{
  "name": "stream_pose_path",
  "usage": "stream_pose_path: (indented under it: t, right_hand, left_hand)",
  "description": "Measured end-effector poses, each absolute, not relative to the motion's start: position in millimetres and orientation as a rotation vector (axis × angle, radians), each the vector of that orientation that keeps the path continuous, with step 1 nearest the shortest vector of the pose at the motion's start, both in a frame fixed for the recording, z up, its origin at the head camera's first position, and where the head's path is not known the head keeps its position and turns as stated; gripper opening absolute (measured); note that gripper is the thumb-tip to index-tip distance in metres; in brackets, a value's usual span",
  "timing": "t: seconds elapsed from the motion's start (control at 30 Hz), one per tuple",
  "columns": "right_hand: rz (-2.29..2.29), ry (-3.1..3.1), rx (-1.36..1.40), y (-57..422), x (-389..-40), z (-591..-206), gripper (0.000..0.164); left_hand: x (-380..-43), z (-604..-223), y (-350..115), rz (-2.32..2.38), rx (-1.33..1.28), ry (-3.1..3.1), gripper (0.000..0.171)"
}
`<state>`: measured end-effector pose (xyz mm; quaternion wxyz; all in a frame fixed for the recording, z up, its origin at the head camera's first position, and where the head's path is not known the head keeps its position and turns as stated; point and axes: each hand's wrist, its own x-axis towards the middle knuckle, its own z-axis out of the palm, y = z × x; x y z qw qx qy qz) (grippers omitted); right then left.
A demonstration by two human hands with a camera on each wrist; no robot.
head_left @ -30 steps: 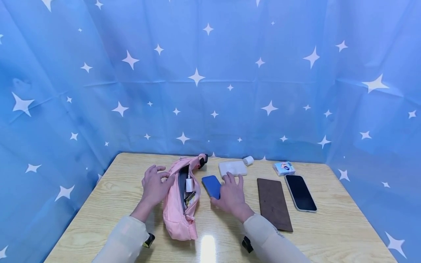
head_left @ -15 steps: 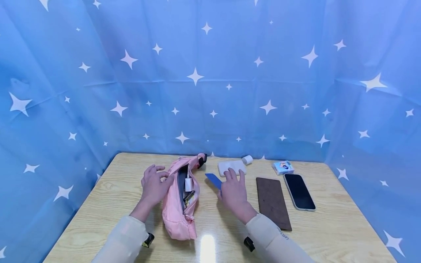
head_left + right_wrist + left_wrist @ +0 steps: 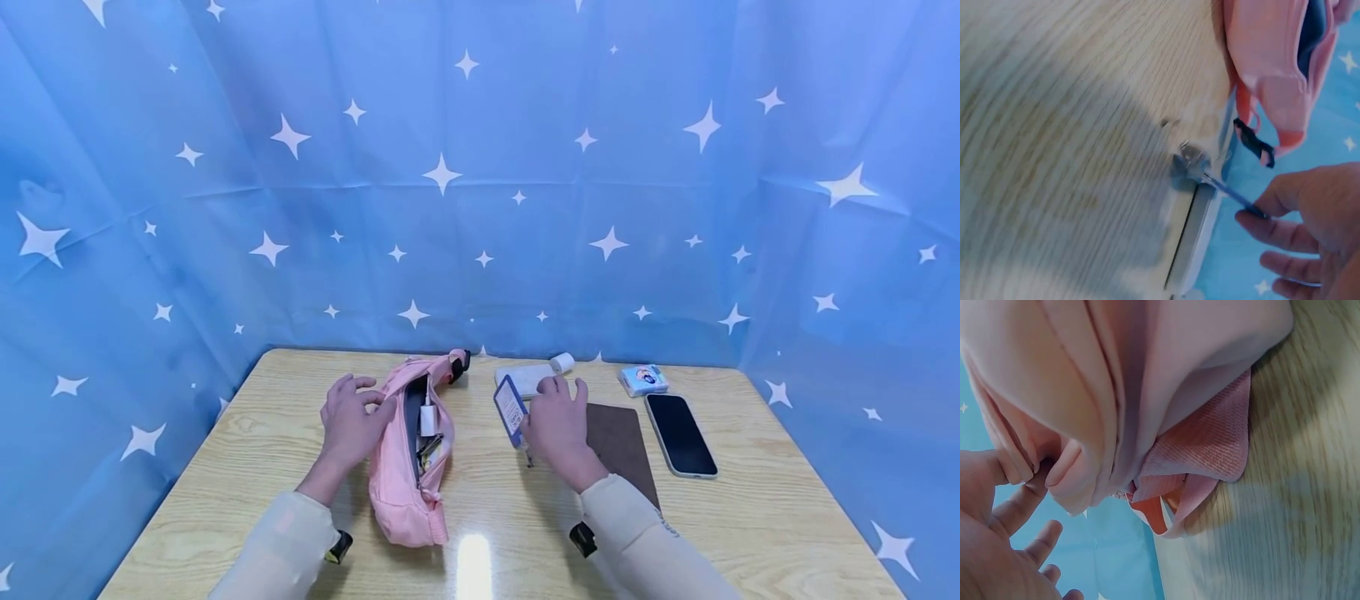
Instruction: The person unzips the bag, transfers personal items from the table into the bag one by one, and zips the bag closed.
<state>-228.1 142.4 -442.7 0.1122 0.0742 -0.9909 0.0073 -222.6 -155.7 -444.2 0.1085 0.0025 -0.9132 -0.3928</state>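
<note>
A pink waist bag lies unzipped on the table, with a white charger block and small items showing in its opening. My left hand pinches the bag's fabric edge between thumb and finger, as the left wrist view shows on the pink cloth. Just above the table, my right hand holds a blue card by its edge, its white printed face towards the head camera. From the card's end hangs a shiny metal piece, blurred in the right wrist view.
Behind the right hand lie a flat white slab and a white cylinder. A dark brown flat case, partly hidden by the right arm, lies beside a phone. A blue tissue pack sits near the back edge.
My right hand has picked the blue card up off the table, turned its printed side into view and moved right with it. The left hand stays at the bag.
</note>
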Motion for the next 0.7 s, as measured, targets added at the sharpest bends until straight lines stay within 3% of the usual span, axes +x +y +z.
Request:
stream_pose_path:
  t: [0.47,0.7]
  right_hand:
    - [0.405,-2.899,0.180,150,-231,-447,0.033]
    - [0.601,-2.754,0.212,141,-226,-430,0.025]
  left_hand:
    - [-226,-443,-147,-1.142,0.008,-2.655,0.026]
    - [-226,-438,-139,-1.128,0.037,-2.631,0.028]
